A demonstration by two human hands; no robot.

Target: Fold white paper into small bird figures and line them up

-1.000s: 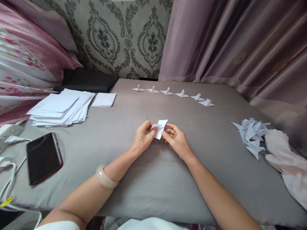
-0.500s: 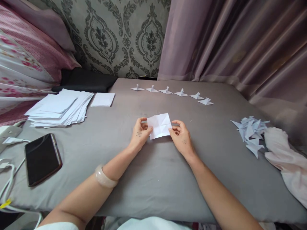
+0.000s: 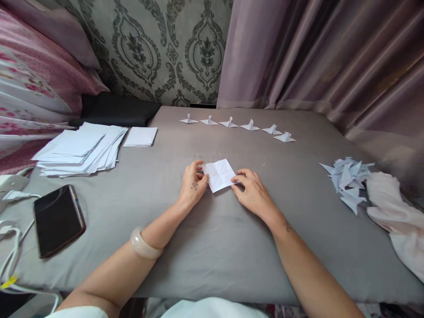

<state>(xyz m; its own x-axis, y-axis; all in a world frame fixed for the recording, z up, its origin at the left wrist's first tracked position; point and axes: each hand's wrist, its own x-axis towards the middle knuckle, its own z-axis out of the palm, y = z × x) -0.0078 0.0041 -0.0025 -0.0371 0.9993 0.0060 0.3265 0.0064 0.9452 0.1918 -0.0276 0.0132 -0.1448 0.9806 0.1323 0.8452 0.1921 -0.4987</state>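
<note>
A creased white square of paper (image 3: pixel 218 175) is held between my two hands, just above or on the grey cloth; I cannot tell if it touches. My left hand (image 3: pixel 193 182) pinches its left edge between thumb and fingers. On the opposite side, my right hand (image 3: pixel 250 189) grips the right corner, thumb below and index finger on top. Fold lines cross the middle of the sheet. Beyond it stands a curved row of several folded paper birds (image 3: pixel 229 123).
A stack of white paper (image 3: pixel 77 150) and a smaller pile of squares (image 3: pixel 140 137) lie at left, above a phone (image 3: pixel 59 221) and white cables (image 3: pixel 13 256). Several folded paper pieces (image 3: pixel 347 176) are heaped at right beside a pale cloth (image 3: pixel 397 216).
The paper has turned clockwise, its right side now lower. My right hand has shifted its grip to the right corner, its index finger coming over the top.
</note>
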